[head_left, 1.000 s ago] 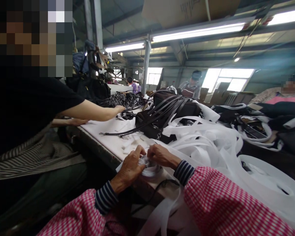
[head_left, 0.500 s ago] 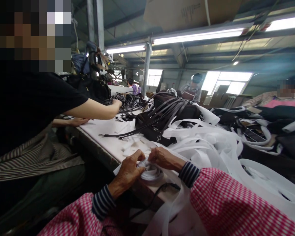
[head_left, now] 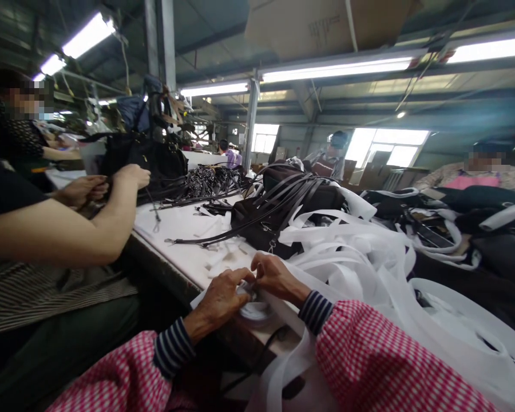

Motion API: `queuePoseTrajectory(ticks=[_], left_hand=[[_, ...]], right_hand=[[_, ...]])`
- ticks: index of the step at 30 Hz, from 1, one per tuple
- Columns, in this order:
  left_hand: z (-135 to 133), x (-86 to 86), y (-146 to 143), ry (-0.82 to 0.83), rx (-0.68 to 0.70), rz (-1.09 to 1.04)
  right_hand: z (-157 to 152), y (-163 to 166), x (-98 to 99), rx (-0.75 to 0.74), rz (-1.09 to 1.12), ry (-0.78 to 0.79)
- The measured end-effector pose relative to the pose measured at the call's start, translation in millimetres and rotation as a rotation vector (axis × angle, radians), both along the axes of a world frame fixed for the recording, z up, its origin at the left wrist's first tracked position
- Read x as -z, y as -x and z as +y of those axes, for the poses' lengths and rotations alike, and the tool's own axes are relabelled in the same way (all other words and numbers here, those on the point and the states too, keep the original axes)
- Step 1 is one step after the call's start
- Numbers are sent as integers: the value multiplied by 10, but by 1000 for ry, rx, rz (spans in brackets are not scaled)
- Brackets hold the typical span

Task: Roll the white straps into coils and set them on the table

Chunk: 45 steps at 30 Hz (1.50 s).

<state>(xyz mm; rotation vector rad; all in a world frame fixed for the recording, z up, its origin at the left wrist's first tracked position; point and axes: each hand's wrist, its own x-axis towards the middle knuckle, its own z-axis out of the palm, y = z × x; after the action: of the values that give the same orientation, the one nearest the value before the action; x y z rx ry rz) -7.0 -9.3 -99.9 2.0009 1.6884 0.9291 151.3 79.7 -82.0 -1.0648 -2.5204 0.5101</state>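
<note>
A small roll of white tape [head_left: 257,312] lies at the near edge of the table, partly covered by my hands. My left hand [head_left: 221,296] is closed around its left side, thumb and fingers curled over the top. Close against it, my right hand [head_left: 278,277] pinches with thumb and fingertips just above the roll. Whatever sits between those right fingertips is too small and hidden to make out. A loose white strip [head_left: 289,366] hangs below my right sleeve.
White strips [head_left: 347,257] heap up on the right, beside a large white roll [head_left: 463,320]. Black bags with thin straps [head_left: 257,220] lie ahead on the table [head_left: 171,260]. At left, a co-worker's arm [head_left: 98,229] reaches over the edge, handling a dark strap. Other people stand farther back.
The co-worker at left has leaned back and drawn both hands away from the strap pile, now lifting a dark strap with a metal clip. My hands stay at the roll, fingers shifting slightly.
</note>
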Motion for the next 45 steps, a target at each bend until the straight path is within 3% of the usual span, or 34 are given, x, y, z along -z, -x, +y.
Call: queuePoseTrajectory(ticks=[4,9,13,17,24,29,35,41,45], left_hand=[[23,-17,-21,-33,9,97],[-49,-17,-78,-52,0,218],[-49,-24,-69,-53,33,294],[4,-15,-28,-46,27,337],[-28,-42,-39,-36,33,406],[-15,-20,-81,-46,6,453],[24,65,-252,-107,-66,507],[54,102,-316,-141,-89,539],[101,80,-317,-134,-45,556]], right_hand=[[-45,-35,-126,-4,-6,55],[-118,-267,-295,-215,-62,174],[-176,-515,-304,-401,-53,60],[-176,-635,-273,-482,-65,-26],[70,-505,-269,-347,-71,154],[80,-395,-276,-296,-51,110],[-24,-363,-268,-238,1,175],[-210,-351,-197,-117,88,22],[-246,-404,-177,-143,58,-23]])
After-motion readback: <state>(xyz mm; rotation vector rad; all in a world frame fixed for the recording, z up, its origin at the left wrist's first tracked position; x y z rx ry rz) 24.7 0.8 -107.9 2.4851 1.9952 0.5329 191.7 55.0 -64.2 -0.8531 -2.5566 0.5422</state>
